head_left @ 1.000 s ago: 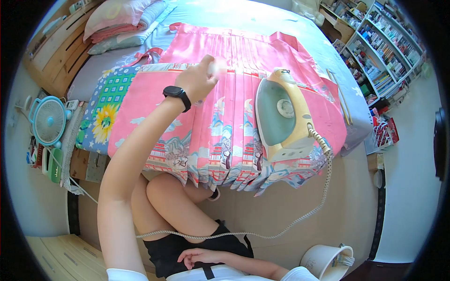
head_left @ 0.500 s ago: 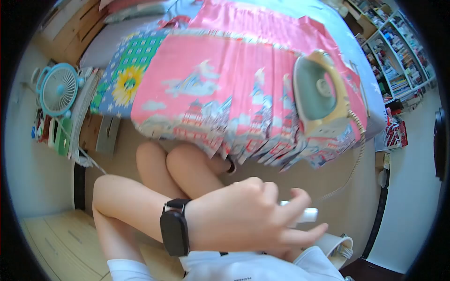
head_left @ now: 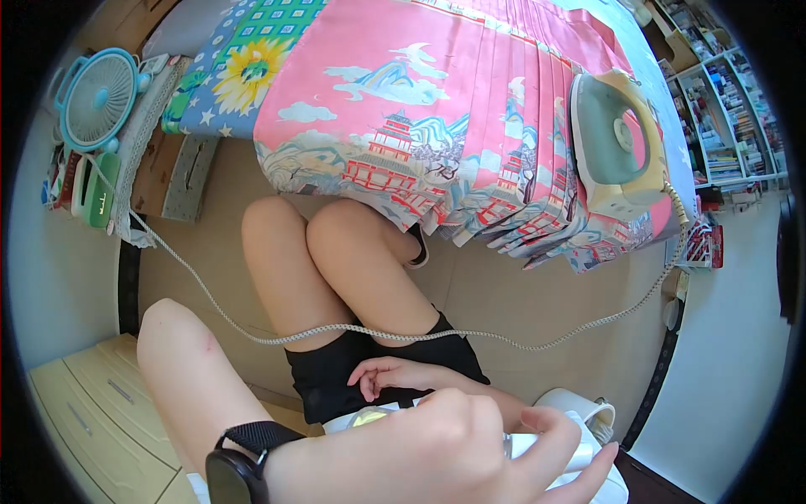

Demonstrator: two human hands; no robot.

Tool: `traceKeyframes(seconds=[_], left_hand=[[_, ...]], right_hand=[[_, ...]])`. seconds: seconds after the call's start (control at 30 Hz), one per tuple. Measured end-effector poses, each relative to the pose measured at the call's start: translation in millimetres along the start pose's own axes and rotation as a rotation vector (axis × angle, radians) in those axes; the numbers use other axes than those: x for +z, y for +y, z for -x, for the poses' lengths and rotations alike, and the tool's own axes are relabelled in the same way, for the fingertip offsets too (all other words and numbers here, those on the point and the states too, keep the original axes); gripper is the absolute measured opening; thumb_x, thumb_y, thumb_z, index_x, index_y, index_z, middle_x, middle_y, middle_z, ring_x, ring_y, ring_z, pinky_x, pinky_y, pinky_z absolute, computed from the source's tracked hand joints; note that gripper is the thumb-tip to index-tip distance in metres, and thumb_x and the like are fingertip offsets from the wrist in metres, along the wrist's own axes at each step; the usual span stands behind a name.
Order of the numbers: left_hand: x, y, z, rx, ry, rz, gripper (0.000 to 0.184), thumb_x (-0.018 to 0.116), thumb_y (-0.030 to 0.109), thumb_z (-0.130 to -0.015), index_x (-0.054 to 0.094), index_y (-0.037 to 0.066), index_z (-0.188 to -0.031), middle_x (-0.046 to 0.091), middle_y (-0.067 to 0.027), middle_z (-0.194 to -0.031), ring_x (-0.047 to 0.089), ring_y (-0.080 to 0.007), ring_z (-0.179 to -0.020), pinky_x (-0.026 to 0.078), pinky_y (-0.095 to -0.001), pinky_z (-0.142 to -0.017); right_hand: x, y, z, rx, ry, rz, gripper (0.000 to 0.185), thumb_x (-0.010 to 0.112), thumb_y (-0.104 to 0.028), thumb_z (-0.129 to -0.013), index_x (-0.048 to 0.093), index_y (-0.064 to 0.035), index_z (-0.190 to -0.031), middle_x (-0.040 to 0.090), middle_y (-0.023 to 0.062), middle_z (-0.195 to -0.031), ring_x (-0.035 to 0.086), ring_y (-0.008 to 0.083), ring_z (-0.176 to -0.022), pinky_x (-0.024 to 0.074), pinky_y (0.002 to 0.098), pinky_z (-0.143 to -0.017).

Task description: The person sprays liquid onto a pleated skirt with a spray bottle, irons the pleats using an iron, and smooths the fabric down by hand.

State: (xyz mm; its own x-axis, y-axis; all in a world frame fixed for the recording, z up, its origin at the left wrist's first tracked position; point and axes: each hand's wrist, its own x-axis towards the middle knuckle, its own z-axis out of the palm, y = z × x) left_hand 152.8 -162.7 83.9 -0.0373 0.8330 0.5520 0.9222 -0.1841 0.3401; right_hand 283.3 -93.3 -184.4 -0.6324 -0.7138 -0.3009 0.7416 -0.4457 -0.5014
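Observation:
My left hand (head_left: 462,445), with a black watch (head_left: 235,477) on its wrist, is close to the camera. Its fingers curl around a white cylindrical object (head_left: 575,454), mostly hidden by the hand. Over my lap lies my right hand (head_left: 390,375), its fingers loosely bent and slightly apart, with nothing visible in them. Beneath my left hand shows a small yellow-green patch (head_left: 369,417) that I cannot identify. On the bed ahead, pink pleated fabric (head_left: 361,101) with pagoda prints is spread out. A cream and green iron (head_left: 617,147) stands on its right part, soleplate facing left.
The iron's braided cord (head_left: 537,346) droops across my thighs toward the left. A blue fan (head_left: 98,99) stands on a lace-covered surface at left. Drawers (head_left: 109,403) are at lower left, a white container (head_left: 579,407) at lower right, bookshelves (head_left: 722,118) at upper right.
The view has tilted downward, so the bed sits higher in frame. My right hand and the cord across my thighs have come into sight. My left hand still holds the white object.

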Motion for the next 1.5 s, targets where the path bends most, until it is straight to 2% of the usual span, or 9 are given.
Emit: traceKeyframes(seconds=[0.23,0.37,0.4,0.6,1.0,1.27,1.37,1.4,1.5], left_hand=[[-18,-16,-24,0.073,-0.258,0.11,0.044,0.055,0.017,-0.074,0.056,0.026,-0.117,0.054,0.0002,-0.083,0.048,-0.0099,-0.052,0.038,-0.022,-0.042],[4,-55,-32,-0.159,-0.144,0.154,0.061,0.061,0.009,-0.066,0.055,0.021,-0.125,0.049,0.0006,-0.076,0.052,-0.0127,-0.054,0.04,-0.0251,-0.04],[10,-78,-27,-0.164,-0.069,0.152,0.067,0.062,0.003,-0.063,0.052,0.015,-0.128,0.053,-0.0042,-0.079,0.055,-0.0187,-0.062,0.044,-0.0262,-0.046],[-17,-211,9,-0.709,0.354,-0.027,0.053,0.054,0.022,-0.087,0.036,0.007,-0.135,0.058,-0.0152,-0.077,0.058,-0.0199,-0.058,0.048,-0.0337,-0.059],[-34,-328,50,-0.716,0.687,-0.629,0.075,0.058,0.041,-0.087,0.017,0.01,-0.142,0.053,-0.0194,-0.121,0.057,-0.0389,-0.099,0.046,-0.044,-0.079],[-28,-322,62,-0.53,0.841,-0.868,0.086,0.064,0.038,-0.083,0.015,-0.003,-0.14,0.027,-0.0268,-0.139,0.033,-0.0382,-0.127,0.031,-0.0445,-0.102],[-3,-276,48,-0.369,0.87,-0.712,0.08,0.066,0.03,-0.082,0.021,-0.007,-0.136,0.025,-0.0243,-0.14,0.023,-0.0373,-0.131,0.022,-0.0464,-0.107],[16,-258,42,-0.34,0.804,-0.548,0.074,0.066,0.027,-0.081,0.026,-0.005,-0.135,0.03,-0.0238,-0.137,0.027,-0.0368,-0.129,0.023,-0.0465,-0.106],[61,-200,13,-0.218,0.322,-0.275,0.049,0.065,0.019,-0.079,0.048,0.006,-0.122,0.049,-0.0131,-0.124,0.042,-0.0338,-0.119,0.027,-0.0478,-0.104]], right_hand=[[6,5,9,-0.005,0.084,0.025,0.033,0.044,-0.001,-0.081,0.054,-0.0004,-0.112,0.058,0.0029,-0.083,0.056,0.0105,-0.079,0.0457,0.0253,-0.073],[55,-21,84,0.176,0.71,-0.464,0.029,0.054,-0.021,-0.09,0.06,-0.0026,-0.111,0.063,0.012,-0.096,0.059,0.0163,-0.091,0.048,0.0285,-0.078],[12,-9,1,-0.034,0.027,0.027,0.033,0.042,-0.001,-0.084,0.052,-0.002,-0.115,0.058,0.0043,-0.082,0.056,0.0116,-0.081,0.0447,0.0253,-0.074],[-9,16,-2,-0.056,-0.008,0.062,0.036,0.041,0.0,-0.081,0.051,-0.0027,-0.116,0.058,0.0041,-0.084,0.056,0.0117,-0.081,0.0451,0.0253,-0.073],[-3,26,13,-0.198,0.034,0.366,0.027,0.041,-0.008,-0.092,0.05,-0.0005,-0.117,0.057,0.0073,-0.089,0.055,0.0164,-0.085,0.0449,0.0299,-0.08],[105,-161,245,-0.578,-0.031,1.089,0.029,0.048,-0.01,-0.092,0.055,0.0058,-0.115,0.059,0.0181,-0.105,0.057,0.0297,-0.093,0.0448,0.0384,-0.079],[94,-178,308,-1.202,0.446,0.862,0.026,0.052,-0.022,-0.091,0.06,0.0028,-0.089,0.062,0.0113,-0.074,0.06,0.0216,-0.058,0.0491,0.036,-0.054],[104,-200,320,-1.151,0.998,0.832,0.027,0.048,-0.025,-0.092,0.056,-0.0006,-0.088,0.059,0.0095,-0.07,0.058,0.0164,-0.059,0.0477,0.0325,-0.056],[77,-308,282,-0.766,1.447,1.058,0.04,0.05,-0.035,-0.091,0.054,-0.003,-0.116,0.053,-0.0002,-0.084,0.051,0.0065,-0.073,0.0405,0.0201,-0.059]])
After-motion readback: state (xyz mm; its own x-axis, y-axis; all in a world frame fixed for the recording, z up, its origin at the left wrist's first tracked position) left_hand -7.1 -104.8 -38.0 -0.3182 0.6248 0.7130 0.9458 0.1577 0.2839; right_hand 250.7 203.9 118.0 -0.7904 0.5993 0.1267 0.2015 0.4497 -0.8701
